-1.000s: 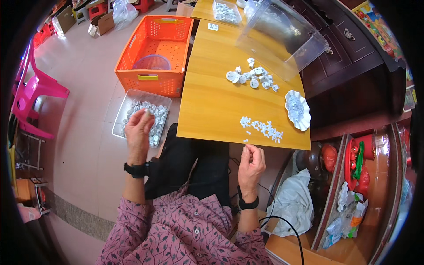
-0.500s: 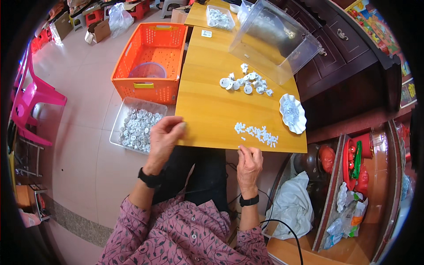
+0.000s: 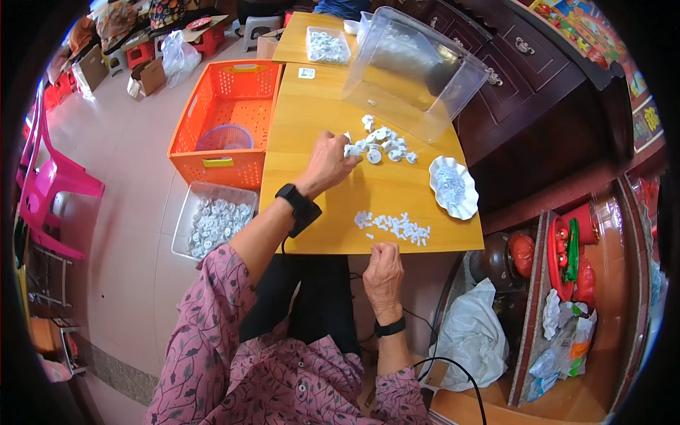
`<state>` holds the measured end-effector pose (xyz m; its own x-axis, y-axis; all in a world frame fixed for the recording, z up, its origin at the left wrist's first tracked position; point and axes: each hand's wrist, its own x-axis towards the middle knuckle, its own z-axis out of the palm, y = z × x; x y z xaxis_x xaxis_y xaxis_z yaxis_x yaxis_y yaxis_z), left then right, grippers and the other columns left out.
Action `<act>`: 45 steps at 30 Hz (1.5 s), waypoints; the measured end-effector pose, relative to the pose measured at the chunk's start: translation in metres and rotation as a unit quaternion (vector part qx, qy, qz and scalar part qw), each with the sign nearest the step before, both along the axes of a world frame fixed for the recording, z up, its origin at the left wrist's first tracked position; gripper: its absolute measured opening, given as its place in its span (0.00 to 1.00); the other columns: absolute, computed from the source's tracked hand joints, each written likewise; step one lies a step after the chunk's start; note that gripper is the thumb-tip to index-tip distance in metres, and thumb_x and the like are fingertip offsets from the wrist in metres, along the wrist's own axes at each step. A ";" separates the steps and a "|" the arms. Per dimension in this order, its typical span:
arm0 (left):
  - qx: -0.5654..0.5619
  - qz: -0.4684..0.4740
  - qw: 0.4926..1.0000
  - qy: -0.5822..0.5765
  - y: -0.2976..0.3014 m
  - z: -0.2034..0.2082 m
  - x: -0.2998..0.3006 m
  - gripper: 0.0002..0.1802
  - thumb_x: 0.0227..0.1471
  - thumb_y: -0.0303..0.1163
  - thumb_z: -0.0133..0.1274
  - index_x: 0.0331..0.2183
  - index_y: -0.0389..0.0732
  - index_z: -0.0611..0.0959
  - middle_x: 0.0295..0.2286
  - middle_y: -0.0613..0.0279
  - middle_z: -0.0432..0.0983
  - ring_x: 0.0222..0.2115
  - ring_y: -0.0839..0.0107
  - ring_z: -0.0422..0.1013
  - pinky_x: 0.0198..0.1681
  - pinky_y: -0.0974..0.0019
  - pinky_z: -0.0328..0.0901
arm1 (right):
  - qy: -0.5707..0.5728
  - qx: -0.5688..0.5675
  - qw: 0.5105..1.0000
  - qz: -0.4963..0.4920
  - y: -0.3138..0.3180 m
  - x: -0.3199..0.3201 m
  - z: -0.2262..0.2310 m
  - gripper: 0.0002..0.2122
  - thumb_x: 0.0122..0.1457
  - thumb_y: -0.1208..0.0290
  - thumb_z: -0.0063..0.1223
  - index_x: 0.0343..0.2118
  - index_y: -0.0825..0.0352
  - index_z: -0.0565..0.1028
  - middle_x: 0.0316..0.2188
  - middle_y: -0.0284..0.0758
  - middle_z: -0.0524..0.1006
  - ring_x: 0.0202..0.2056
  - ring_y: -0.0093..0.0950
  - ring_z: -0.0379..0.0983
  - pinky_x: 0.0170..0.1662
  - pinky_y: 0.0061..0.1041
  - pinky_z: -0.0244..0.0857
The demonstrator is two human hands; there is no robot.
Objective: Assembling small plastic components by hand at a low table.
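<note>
My left hand point(image 3: 331, 164) reaches over the table to the near-left edge of a pile of white round plastic parts point(image 3: 382, 142). Its fingers are bent around a white part at the pile's edge, partly hidden by the hand. My right hand point(image 3: 383, 275) is at the table's front edge, thumb and fingers pinched together; what they hold, if anything, is too small to make out. Just beyond it lies a scatter of small white pegs point(image 3: 400, 228). A clear bin point(image 3: 181, 237) of similar round parts point(image 3: 216, 223) stands left of the table, below my left forearm.
An orange crate point(image 3: 185, 157) sits left of the table point(image 3: 304, 234). A white scalloped dish point(image 3: 464, 207) holds small pale pieces on the right. A clear plastic box point(image 3: 418, 117) and a tray of white parts point(image 3: 327, 61) are farther back. Dark drawers point(image 3: 520, 78) flank the right side.
My left hand has moved from above the bin of parts, forward and right, to the pile on the table. The right hand stays near the pegs, slightly lower in view.
</note>
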<state>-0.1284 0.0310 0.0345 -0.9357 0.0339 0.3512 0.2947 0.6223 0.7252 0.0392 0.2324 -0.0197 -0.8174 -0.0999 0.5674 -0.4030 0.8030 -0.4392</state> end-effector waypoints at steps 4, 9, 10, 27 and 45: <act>-0.044 0.031 0.998 0.035 0.015 -0.033 -0.038 0.30 0.47 0.42 0.63 0.50 0.36 0.79 0.49 0.33 0.69 0.52 0.40 0.65 0.55 0.48 0.63 | -0.032 0.001 0.999 -0.016 0.003 -0.003 -0.005 0.04 0.62 0.77 0.51 0.36 0.68 0.68 0.33 0.45 0.71 0.35 0.48 0.71 0.37 0.42 0.66; -0.128 -0.010 0.991 0.044 0.010 -0.065 -0.062 0.25 0.48 0.40 0.61 0.47 0.40 0.80 0.49 0.39 0.70 0.52 0.43 0.64 0.56 0.46 0.61 | -0.053 -0.017 0.998 -0.010 0.004 -0.004 0.000 0.03 0.63 0.76 0.48 0.36 0.68 0.67 0.31 0.45 0.71 0.34 0.48 0.71 0.36 0.42 0.66; -0.127 -0.041 0.990 0.047 0.009 -0.066 -0.060 0.23 0.48 0.38 0.60 0.46 0.41 0.81 0.48 0.41 0.70 0.52 0.44 0.64 0.56 0.48 0.61 | -0.060 -0.028 0.998 -0.013 0.004 -0.005 0.001 0.03 0.64 0.75 0.46 0.35 0.69 0.67 0.30 0.46 0.71 0.34 0.48 0.71 0.36 0.42 0.66; -0.211 -0.152 0.964 0.058 0.059 -0.002 -0.066 0.35 0.49 0.48 0.62 0.54 0.42 0.73 0.53 0.40 0.63 0.56 0.42 0.58 0.58 0.44 0.55 | -0.057 -0.028 0.998 -0.011 0.006 -0.011 0.000 0.05 0.62 0.74 0.51 0.37 0.66 0.67 0.30 0.41 0.71 0.31 0.45 0.72 0.32 0.41 0.66; -0.297 -0.091 0.943 -0.120 0.108 -0.007 -0.125 0.23 0.48 0.47 0.54 0.47 0.54 0.81 0.50 0.46 0.64 0.57 0.43 0.56 0.50 0.15 0.44 | -0.068 -0.039 0.997 -0.029 0.002 -0.008 0.002 0.05 0.61 0.74 0.51 0.37 0.65 0.68 0.31 0.41 0.72 0.31 0.44 0.72 0.33 0.41 0.66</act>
